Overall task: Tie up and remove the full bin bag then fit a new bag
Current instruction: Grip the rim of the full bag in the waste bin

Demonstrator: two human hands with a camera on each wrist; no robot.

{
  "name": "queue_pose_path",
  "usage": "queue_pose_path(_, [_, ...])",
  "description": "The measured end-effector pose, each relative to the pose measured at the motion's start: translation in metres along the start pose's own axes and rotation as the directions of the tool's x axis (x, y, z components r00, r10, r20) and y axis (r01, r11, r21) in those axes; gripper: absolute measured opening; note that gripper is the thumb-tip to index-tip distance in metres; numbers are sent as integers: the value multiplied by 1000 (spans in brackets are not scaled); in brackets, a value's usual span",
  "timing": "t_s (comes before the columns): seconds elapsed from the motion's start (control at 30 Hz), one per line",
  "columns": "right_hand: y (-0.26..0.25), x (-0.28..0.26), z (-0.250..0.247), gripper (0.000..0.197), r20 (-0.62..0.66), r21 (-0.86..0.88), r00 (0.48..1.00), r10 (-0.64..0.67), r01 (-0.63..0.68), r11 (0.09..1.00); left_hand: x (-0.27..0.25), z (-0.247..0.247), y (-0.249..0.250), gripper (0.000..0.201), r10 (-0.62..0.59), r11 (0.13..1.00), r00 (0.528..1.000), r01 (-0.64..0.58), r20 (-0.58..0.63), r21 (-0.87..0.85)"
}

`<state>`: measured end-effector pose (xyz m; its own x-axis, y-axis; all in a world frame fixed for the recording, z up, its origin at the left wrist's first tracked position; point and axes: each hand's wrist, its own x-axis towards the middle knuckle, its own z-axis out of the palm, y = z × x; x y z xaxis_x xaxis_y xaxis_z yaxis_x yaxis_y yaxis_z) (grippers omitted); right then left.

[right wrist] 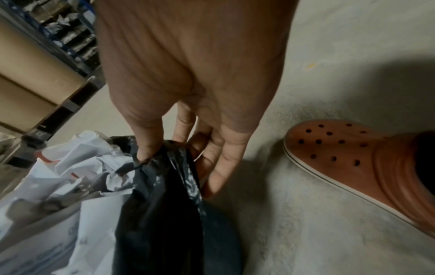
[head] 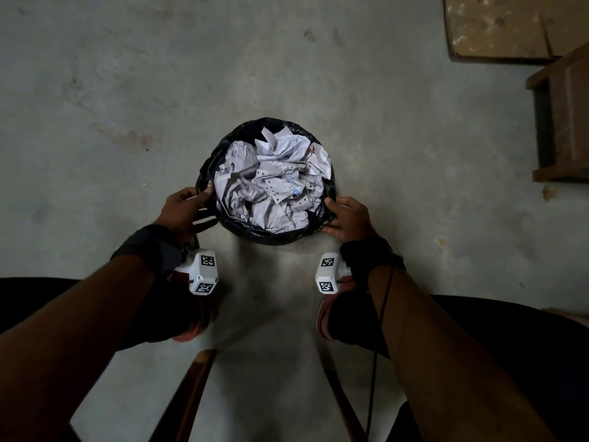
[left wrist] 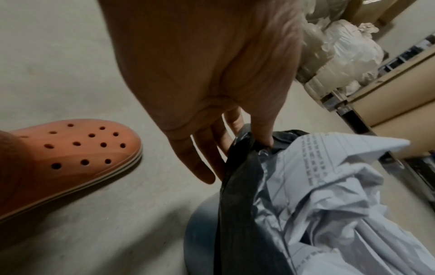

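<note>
black bin bag [head: 223,145] pinched at the fingers [left wrist: 263,130]; white crumpled paper [head: 271,183] with printed lines beside them; orange clog [left wrist: 70,154] dotted with holes.

Orange perforated clogs [left wrist: 70,158] on grey concrete floor [head: 127,90], cardboard sheet [head: 497,27] and wooden stool [head: 564,116] nearby.

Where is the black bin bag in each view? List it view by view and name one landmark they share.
Head: bag rings the bin at centre, each hand at one side of its rim.
Left wrist: bag runs from centre to the bottom, pinched by the left hand.
Right wrist: bag lower centre, pinched by the right hand.
Shared landmark: the crumpled paper inside it.
</note>
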<state>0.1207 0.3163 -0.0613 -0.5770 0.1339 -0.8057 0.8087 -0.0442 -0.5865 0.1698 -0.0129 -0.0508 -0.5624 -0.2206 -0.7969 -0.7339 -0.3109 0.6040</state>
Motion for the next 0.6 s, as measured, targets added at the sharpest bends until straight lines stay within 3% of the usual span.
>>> queue_pose_path(0.17, [4, -7, 5, 13, -33, -7, 999, 8, -8, 1000, -5, 0, -7, 25, 17, 999, 999, -16, -45, 37])
queue_pose_path(0.4, [-8, -11, 15, 22, -146, -147, 984, -106, 84, 985, -9, 12, 3, 29, 84, 982, 987, -58, -138, 179])
queue_pose_path(0.6, [0, -16, 16, 27, -189, -85, 980, -69, 54, 995, -15, 12, -6, 30, 56, 993, 987, -39, -149, 112])
